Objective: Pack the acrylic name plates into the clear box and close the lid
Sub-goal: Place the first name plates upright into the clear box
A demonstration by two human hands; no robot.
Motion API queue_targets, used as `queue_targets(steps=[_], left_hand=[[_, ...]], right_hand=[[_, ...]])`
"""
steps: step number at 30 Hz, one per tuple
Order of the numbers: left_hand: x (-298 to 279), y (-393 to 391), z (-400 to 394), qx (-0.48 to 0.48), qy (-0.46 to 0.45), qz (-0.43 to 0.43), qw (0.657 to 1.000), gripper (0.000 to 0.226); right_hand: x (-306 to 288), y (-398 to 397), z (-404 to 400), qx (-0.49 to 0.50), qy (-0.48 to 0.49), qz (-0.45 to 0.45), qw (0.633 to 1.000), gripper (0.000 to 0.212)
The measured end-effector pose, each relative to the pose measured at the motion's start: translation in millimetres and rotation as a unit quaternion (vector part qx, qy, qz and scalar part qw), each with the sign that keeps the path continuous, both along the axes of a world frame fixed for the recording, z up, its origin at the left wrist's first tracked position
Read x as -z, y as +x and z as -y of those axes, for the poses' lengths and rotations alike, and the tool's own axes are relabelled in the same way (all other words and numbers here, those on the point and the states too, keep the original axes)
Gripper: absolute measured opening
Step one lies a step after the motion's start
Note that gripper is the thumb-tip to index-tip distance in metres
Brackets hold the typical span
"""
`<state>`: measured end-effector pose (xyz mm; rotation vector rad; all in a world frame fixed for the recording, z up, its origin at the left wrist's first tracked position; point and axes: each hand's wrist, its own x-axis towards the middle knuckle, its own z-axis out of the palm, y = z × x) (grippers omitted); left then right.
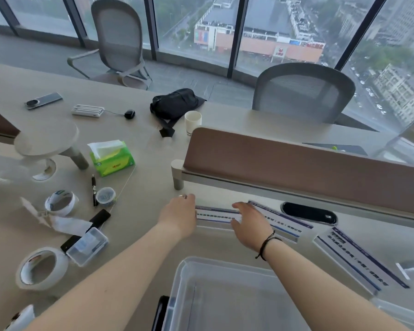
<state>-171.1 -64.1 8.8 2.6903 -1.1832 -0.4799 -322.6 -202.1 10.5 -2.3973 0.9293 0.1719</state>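
Three acrylic name plates with blue-striped labels lie on the desk below the brown partition. The left plate (214, 217) lies between my hands: my left hand (178, 213) touches its left end and my right hand (250, 225) rests over its right end, fingers spread. A second plate (282, 219) lies just right of my right hand, and a third plate (359, 258) sits farther right. The clear box (184, 278) stands open and empty at the near edge, under my forearms. Whether either hand has a firm hold on the plate is unclear.
A brown desk partition (296, 161) runs behind the plates. Left of my arms lie tape rolls (42, 268), a small clear case (87, 244), a pen (94, 189) and a green tissue pack (111, 158). A paper cup (193, 121) and black bag (175, 103) sit farther back.
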Motion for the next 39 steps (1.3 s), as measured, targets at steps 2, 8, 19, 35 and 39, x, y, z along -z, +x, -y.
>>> queue_targets(steps=[2,8,19,35,39], left_hand=[[10.6,5.5,1.3,0.007,0.015,-0.003,1.0,0.027],[26.5,11.9,7.5,0.03,0.03,-0.001,0.999,0.026],[37.9,1.3,11.8,0.021,0.035,-0.006,0.999,0.037],[32.2,-5.7,-6.8,0.019,-0.083,0.032,0.996,0.015],[2.5,-16.7,-7.5,0.01,-0.127,0.055,0.99,0.018]], right_hand=[[8.4,8.0,1.6,0.001,-0.01,-0.005,1.0,0.045],[28.7,19.8,2.6,-0.008,-0.017,-0.04,0.999,0.044],[49.1,18.1,1.2,-0.005,-0.076,-0.106,0.991,0.028],[35.9,-14.0,6.1,0.0,-0.062,-0.012,0.998,0.027],[14.9,-25.8,5.3,0.016,-0.075,0.028,0.997,0.027]])
